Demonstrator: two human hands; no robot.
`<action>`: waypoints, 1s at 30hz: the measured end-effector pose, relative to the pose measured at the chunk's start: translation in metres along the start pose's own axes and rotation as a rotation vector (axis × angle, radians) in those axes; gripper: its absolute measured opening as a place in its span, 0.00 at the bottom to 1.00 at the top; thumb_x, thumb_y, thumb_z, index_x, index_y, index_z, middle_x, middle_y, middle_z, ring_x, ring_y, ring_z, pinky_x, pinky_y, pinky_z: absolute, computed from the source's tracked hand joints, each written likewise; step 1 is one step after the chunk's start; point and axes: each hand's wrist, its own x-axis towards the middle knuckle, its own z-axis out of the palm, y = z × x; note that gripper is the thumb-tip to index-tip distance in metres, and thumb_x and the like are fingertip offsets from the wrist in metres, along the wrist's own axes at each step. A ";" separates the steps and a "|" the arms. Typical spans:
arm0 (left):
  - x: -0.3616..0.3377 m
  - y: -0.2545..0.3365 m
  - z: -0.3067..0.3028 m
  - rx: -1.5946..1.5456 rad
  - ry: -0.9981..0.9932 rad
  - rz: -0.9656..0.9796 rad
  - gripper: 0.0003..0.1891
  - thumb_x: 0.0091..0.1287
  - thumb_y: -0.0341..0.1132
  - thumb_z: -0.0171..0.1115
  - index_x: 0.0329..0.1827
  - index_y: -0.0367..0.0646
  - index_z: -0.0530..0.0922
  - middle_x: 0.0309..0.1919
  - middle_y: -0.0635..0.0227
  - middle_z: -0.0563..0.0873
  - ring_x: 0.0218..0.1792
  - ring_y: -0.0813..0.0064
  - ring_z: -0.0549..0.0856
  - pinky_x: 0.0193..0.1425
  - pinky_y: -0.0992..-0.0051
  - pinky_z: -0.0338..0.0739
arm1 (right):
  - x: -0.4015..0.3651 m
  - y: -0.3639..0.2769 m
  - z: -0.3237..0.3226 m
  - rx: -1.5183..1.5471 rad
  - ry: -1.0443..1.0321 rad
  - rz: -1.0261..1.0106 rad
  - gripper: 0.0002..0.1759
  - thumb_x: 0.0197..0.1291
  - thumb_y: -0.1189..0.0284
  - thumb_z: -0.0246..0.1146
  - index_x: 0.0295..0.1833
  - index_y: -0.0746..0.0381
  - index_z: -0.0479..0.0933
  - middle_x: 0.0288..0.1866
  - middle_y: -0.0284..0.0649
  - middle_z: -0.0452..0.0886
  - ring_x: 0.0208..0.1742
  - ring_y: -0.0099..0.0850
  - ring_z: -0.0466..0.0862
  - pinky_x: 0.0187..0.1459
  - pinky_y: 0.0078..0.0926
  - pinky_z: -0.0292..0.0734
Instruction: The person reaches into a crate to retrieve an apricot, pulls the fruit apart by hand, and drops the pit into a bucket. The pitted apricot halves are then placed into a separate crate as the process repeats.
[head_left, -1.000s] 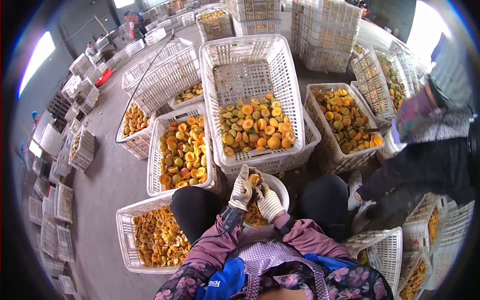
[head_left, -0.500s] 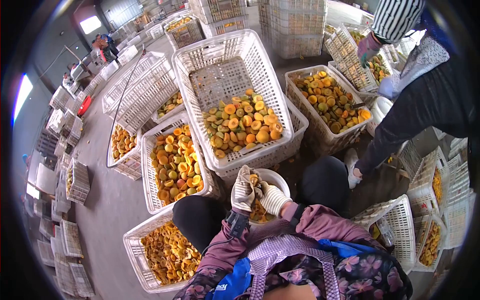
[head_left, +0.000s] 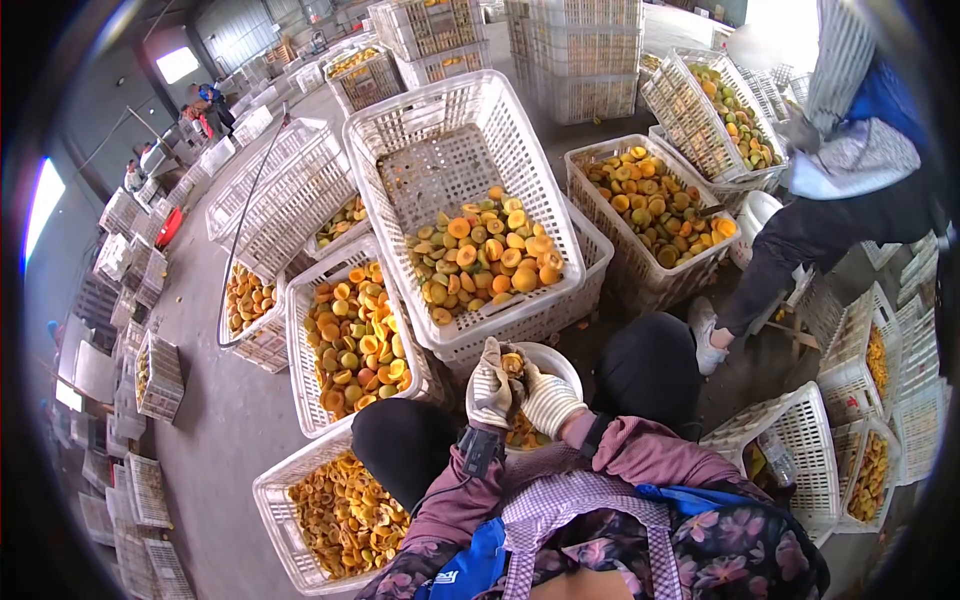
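My left hand, in a striped work glove, is closed around a peach half with its brownish middle facing up. Close against it, my right hand, also gloved, has its fingers curled at the fruit's side; anything inside that grip is hidden. Both hands are above a white bucket between my knees, with orange fruit pieces inside. Just beyond, a tilted white crate holds a heap of halved peaches at its near end.
On my left stand a crate of peach halves and a crate of shrivelled orange pieces. Another full crate is ahead right. A co-worker's leg is beside it. Stacked crates rise behind.
My hands stay together over the bucket, and the peach half now shows more openly between them. The co-worker at right has straightened and drawn a hand back from the tilted crate.
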 end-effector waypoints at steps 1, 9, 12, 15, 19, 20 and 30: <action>0.011 -0.012 -0.018 -0.002 -0.002 0.000 0.17 0.73 0.47 0.45 0.38 0.42 0.75 0.30 0.70 0.79 0.32 0.78 0.78 0.39 0.80 0.74 | 0.001 0.003 0.001 -0.002 0.002 0.000 0.22 0.61 0.66 0.50 0.59 0.63 0.67 0.42 0.56 0.79 0.44 0.52 0.78 0.45 0.41 0.73; 0.026 -0.029 -0.043 0.523 -0.292 0.190 0.17 0.66 0.39 0.50 0.54 0.39 0.67 0.46 0.62 0.75 0.47 0.70 0.75 0.56 0.74 0.68 | 0.022 0.061 0.043 0.024 0.061 -0.119 0.20 0.62 0.60 0.48 0.47 0.66 0.72 0.36 0.58 0.80 0.41 0.51 0.81 0.43 0.42 0.74; -0.003 0.017 -0.003 0.353 -0.273 0.211 0.16 0.68 0.45 0.49 0.44 0.40 0.71 0.40 0.64 0.78 0.41 0.70 0.77 0.52 0.72 0.72 | 0.010 0.027 0.013 0.045 0.048 -0.142 0.17 0.64 0.64 0.48 0.49 0.65 0.71 0.38 0.55 0.80 0.41 0.50 0.79 0.44 0.38 0.74; -0.018 0.020 0.014 -0.115 -0.055 -0.006 0.19 0.73 0.50 0.41 0.36 0.43 0.71 0.30 0.67 0.78 0.31 0.74 0.77 0.41 0.75 0.72 | 0.005 0.025 0.032 0.078 0.025 -0.135 0.14 0.65 0.69 0.49 0.51 0.63 0.71 0.39 0.48 0.80 0.41 0.46 0.79 0.45 0.34 0.74; -0.013 0.016 0.003 0.056 -0.162 0.093 0.20 0.73 0.49 0.41 0.30 0.44 0.68 0.27 0.67 0.76 0.29 0.77 0.74 0.37 0.77 0.70 | 0.006 0.032 0.047 0.298 0.016 -0.181 0.13 0.66 0.69 0.48 0.50 0.61 0.73 0.42 0.42 0.81 0.43 0.40 0.78 0.48 0.30 0.73; -0.013 0.019 0.002 0.113 -0.215 0.111 0.20 0.73 0.49 0.41 0.29 0.44 0.68 0.26 0.67 0.76 0.27 0.76 0.74 0.35 0.78 0.69 | 0.002 0.025 0.033 0.338 -0.111 -0.160 0.15 0.66 0.66 0.47 0.51 0.62 0.73 0.45 0.48 0.79 0.47 0.46 0.77 0.48 0.35 0.72; -0.011 0.019 0.007 0.207 -0.279 0.122 0.23 0.72 0.51 0.44 0.25 0.43 0.70 0.21 0.68 0.76 0.24 0.80 0.73 0.30 0.80 0.68 | -0.004 0.011 0.018 0.931 -0.383 0.102 0.19 0.68 0.62 0.47 0.54 0.62 0.72 0.43 0.40 0.80 0.44 0.36 0.77 0.49 0.30 0.70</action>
